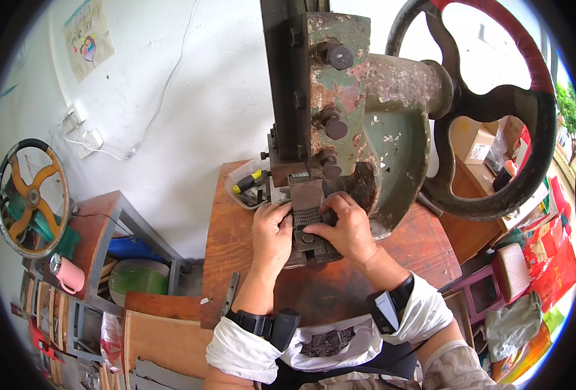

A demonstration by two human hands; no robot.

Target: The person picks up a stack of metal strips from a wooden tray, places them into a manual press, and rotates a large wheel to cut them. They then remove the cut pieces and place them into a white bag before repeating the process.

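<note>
A row of thin dark metal strips (307, 217) lies packed together in the fixture (314, 250) at the foot of a hand press. My left hand (273, 235) presses against the left side of the row with its fingers bent. From the other side my right hand (351, 233) grips it, thumb at the near end and curled fingers at the far right. A flat brownish metal block (307, 194) sits just beyond the strips, under the press ram. My fingers hide both sides of the row.
The green press frame (336, 84) rises above my hands, with its big handwheel (489, 107) at the right. A tray (249, 185) holding a yellow-black tool stands behind my left hand. Dark metal pieces (327, 342) fill a white bag at my lap. A pink mug (68, 274) stands left.
</note>
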